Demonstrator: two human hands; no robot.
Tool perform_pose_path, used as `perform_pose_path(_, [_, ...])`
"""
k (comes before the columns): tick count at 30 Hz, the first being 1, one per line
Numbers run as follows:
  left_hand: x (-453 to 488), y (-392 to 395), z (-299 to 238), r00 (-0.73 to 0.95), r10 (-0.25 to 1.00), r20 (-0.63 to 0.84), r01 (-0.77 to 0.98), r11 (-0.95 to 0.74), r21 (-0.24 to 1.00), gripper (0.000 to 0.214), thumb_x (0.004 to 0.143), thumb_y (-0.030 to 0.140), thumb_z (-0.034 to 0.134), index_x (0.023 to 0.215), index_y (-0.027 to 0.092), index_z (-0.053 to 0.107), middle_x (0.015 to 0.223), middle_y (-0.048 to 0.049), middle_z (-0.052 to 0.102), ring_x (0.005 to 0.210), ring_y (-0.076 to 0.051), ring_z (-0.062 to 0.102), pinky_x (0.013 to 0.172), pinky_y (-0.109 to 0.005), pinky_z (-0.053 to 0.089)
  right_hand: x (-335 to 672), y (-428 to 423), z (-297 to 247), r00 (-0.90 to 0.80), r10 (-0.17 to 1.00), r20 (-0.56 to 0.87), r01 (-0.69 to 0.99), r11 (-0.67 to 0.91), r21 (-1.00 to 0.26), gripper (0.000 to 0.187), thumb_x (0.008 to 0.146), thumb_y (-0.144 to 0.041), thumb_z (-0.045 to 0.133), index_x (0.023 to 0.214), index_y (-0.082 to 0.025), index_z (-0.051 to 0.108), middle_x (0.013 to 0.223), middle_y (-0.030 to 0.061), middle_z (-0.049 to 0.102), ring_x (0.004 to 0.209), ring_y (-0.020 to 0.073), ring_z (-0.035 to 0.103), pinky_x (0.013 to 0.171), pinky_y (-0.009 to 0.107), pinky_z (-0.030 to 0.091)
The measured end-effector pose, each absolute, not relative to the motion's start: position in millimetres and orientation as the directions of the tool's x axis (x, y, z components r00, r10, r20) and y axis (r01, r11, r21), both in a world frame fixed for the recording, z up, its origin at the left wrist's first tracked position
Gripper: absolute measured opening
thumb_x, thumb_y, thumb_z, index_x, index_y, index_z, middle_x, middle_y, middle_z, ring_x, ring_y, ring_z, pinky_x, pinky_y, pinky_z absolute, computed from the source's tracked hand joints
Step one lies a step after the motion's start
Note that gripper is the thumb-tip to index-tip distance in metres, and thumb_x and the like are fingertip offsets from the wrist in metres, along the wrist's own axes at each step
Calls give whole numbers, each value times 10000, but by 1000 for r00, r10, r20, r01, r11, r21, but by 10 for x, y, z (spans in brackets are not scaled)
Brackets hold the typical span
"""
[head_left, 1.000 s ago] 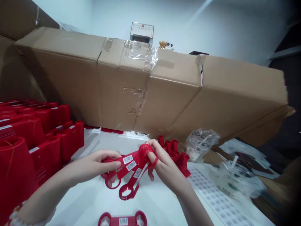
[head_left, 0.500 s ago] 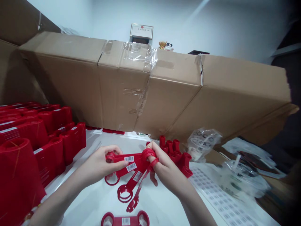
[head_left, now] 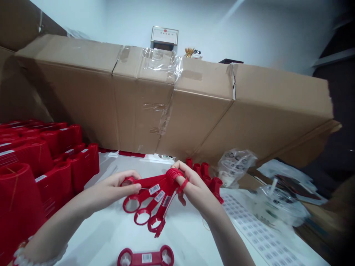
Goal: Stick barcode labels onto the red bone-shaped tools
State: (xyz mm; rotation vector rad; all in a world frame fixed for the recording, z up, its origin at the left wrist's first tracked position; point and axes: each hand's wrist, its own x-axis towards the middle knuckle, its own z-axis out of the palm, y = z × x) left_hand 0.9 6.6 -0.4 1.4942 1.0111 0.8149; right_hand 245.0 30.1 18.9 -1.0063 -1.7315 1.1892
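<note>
Between my hands is a fanned bunch of flat red plastic pieces (head_left: 162, 212), each with a ring at its end and some with a white barcode label. My right hand (head_left: 192, 184) is closed around the gathered upper rings, and its thumb passes through them. My left hand (head_left: 119, 186) pinches the far ring end of the topmost piece, stretched out to the left. The other pieces hang fanned downward. Below them, a single red two-ringed piece (head_left: 135, 258) with a barcode label lies on the white table (head_left: 97, 232).
Stacks of red pieces (head_left: 58, 184) stand at the left. Several red pieces (head_left: 215, 188) sit behind my right hand. A barcode label sheet (head_left: 249, 223), a bagged cup (head_left: 234, 168) and another lidded cup (head_left: 277, 203) are at the right. Cardboard (head_left: 205, 107) walls the back.
The labelled pieces have swung down and spread below the stretched one, whose label no longer shows. My left hand has shifted slightly left, its thumb now near the ring end. The view shifted slightly.
</note>
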Motion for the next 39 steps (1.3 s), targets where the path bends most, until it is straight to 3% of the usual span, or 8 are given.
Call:
perform_pose_path(4, [21, 29, 5, 470, 881, -44, 200, -58, 978, 338, 901, 516, 688, 1014, 216, 584, 742, 42, 603, 703, -158, 526, 667, -287, 331, 2472, 267, 195, -348, 920, 178, 185, 253, -950, 166, 961, -192, 481, 803, -231, 450, 651, -43, 499, 512, 93, 451, 410, 198, 346])
perform_pose_path(11, [39, 1, -18, 469, 883, 18, 151, -101, 983, 250, 861, 334, 739, 959, 222, 538, 768, 56, 558, 730, -146, 520, 676, -280, 362, 2498, 265, 212, -383, 919, 99, 121, 156, -980, 167, 940, -264, 555, 800, -227, 472, 645, -44, 482, 490, 86, 409, 391, 199, 291])
perform_pose_path(15, [110, -7, -45, 435, 899, 59, 174, -147, 974, 223, 882, 338, 713, 926, 217, 531, 773, 50, 556, 727, -144, 502, 672, -284, 357, 2483, 299, 173, -401, 911, 95, 49, 126, -991, 220, 955, -347, 555, 794, -223, 473, 600, -58, 464, 457, 77, 366, 395, 201, 253])
perform_pose_path(20, [224, -4, -99, 502, 865, 7, 129, -82, 988, 223, 950, 414, 635, 1009, 215, 554, 807, 28, 612, 730, -149, 527, 676, -285, 357, 2477, 321, 153, -346, 923, 167, -7, 176, -984, 257, 974, -362, 533, 771, -231, 448, 539, -74, 448, 429, 76, 347, 415, 212, 255])
perform_pose_path(24, [286, -41, -119, 568, 823, -11, 1, 13, 1000, 355, 862, 364, 763, 1095, 237, 527, 963, -13, 682, 893, -200, 631, 811, -325, 451, 2469, 321, 145, -291, 931, 222, -52, 216, -975, 230, 964, -345, 514, 773, -232, 451, 525, -67, 471, 430, 85, 377, 429, 218, 272])
perform_pose_path(28, [370, -120, -106, 484, 875, -21, 132, -49, 990, 517, 778, 323, 832, 1181, 264, 514, 983, 10, 659, 908, -199, 609, 779, -293, 449, 2423, 342, 112, -220, 938, 268, -71, 259, -963, 170, 950, -313, 505, 806, -236, 457, 579, -57, 538, 448, 93, 479, 470, 229, 350])
perform_pose_path(33, [423, -148, -79, 347, 928, 135, 259, -234, 937, 227, 846, 208, 671, 1037, 244, 554, 886, 38, 614, 843, -174, 572, 757, -274, 423, 2436, 364, 129, -188, 943, 276, -44, 273, -961, 143, 902, -329, 521, 805, -234, 475, 632, -38, 603, 482, 117, 567, 518, 256, 447])
perform_pose_path(39, [337, -149, -20, 333, 930, 156, 361, -278, 890, 189, 871, 223, 646, 1046, 239, 578, 950, 13, 660, 884, -201, 600, 787, -308, 435, 2543, 327, 196, -186, 925, 330, 141, 357, -923, 143, 755, -158, 584, 825, -240, 490, 739, -38, 604, 562, 119, 557, 485, 234, 465])
